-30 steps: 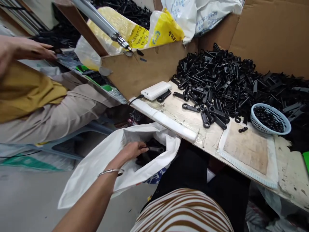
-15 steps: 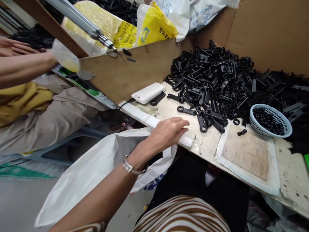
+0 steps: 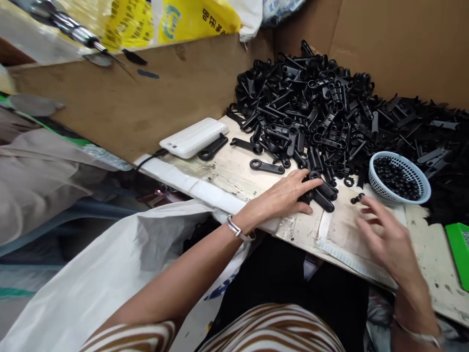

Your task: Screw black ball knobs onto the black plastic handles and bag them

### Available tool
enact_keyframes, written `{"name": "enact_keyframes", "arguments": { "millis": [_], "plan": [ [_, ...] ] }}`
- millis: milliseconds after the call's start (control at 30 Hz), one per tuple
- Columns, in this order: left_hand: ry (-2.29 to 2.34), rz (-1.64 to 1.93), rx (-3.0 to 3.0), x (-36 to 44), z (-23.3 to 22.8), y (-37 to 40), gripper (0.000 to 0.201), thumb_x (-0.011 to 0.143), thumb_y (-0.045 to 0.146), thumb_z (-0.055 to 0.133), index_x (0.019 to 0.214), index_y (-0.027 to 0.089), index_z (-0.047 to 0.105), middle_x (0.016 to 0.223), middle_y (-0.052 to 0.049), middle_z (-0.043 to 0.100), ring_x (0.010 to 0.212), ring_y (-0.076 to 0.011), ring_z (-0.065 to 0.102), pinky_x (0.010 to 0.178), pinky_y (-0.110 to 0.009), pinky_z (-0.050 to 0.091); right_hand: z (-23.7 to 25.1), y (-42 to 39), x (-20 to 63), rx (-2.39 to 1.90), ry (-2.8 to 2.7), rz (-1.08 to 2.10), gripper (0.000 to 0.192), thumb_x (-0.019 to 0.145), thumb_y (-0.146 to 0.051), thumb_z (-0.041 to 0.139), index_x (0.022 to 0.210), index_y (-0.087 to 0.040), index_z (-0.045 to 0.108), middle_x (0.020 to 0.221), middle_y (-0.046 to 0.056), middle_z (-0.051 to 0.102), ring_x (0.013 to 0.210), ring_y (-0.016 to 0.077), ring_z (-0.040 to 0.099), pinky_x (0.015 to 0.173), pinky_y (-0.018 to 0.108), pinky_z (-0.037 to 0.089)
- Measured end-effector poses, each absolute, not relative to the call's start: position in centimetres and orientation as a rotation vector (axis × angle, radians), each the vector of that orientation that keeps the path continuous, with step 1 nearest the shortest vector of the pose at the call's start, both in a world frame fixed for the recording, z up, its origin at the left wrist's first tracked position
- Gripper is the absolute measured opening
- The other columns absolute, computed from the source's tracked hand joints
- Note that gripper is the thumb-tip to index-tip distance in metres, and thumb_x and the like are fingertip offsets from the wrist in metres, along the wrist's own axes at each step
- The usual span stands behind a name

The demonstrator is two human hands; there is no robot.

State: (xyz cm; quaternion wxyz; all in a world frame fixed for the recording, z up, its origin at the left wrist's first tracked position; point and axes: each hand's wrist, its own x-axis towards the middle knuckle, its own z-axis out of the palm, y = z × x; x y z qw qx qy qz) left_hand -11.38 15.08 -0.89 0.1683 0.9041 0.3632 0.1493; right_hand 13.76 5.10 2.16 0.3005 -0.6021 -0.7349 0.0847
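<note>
L hand (image 3: 289, 195) lies flat, fingers spread, on black levers (image 3: 318, 188) at pile's (image 3: 322, 112) 6 o'clock edge. R hand (image 3: 384, 239) hovers open, empty, over pad (image 3: 351, 234). Step: picking a lever. Next needs fingers closing round one.

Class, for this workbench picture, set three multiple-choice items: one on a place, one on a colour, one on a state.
1. Where does the white power bank lie?
A. by the cardboard wall
B. inside the basket
C. on the floor

2. What colour is the small basket of black beads?
A. red
B. light blue
C. black

3. How is the left hand?
A. in a fist in the air
B. deep in the white bag
C. fingers spread on black plastic levers

Answers:
1 A, it lies on the bench beside the brown wall.
2 B, its mesh rim is pale blue.
3 C, the fingertips touch levers at the pile's edge.
</note>
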Motion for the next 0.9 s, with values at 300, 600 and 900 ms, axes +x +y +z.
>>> {"name": "enact_keyframes", "arguments": {
  "millis": [300,600,900],
  "plan": [
    [1.026,0.540,2.517,-9.5,-0.8,11.7,0.047,0.074,0.028,0.082,0.115,0.015,0.064,0.126,-0.015,0.052,0.121,-0.0314,0.052,0.098,-0.047,0.050,1.7,8.9,11.1,-1.731,-2.448,0.346,0.066,0.092,-0.044,0.056,0.151,-0.029,0.030,0.154,0.010,0.039,0.139,0.0325,0.042,0.106,0.053,0.048],
    [0.925,0.671,2.439,-8.1,-1.0,9.0,0.038,0.073,0.020,0.082,0.106,0.015,0.065,0.127,-0.015,0.052,0.120,-0.0302,0.052,0.098,-0.045,0.052,2.3,5.9,12.0,-1.816,-2.329,0.515,0.041,0.096,-0.032,0.046,0.136,-0.024,0.047,0.125,0.011,0.058,0.109,0.0270,0.064,0.095,0.047,0.054],
    [0.826,0.698,2.668,-5.2,-2.0,7.3,0.042,0.078,0.016,0.078,0.114,0.014,0.056,0.121,-0.014,0.058,0.112,-0.0285,0.056,0.090,-0.042,0.053,-0.6,1.0,17.2,-1.966,-1.867,0.386,0.034,0.094,-0.039,0.051,0.119,-0.020,0.065,0.101,0.008,0.074,0.089,0.0217,0.071,0.084,0.035,0.056]
  ]
}}
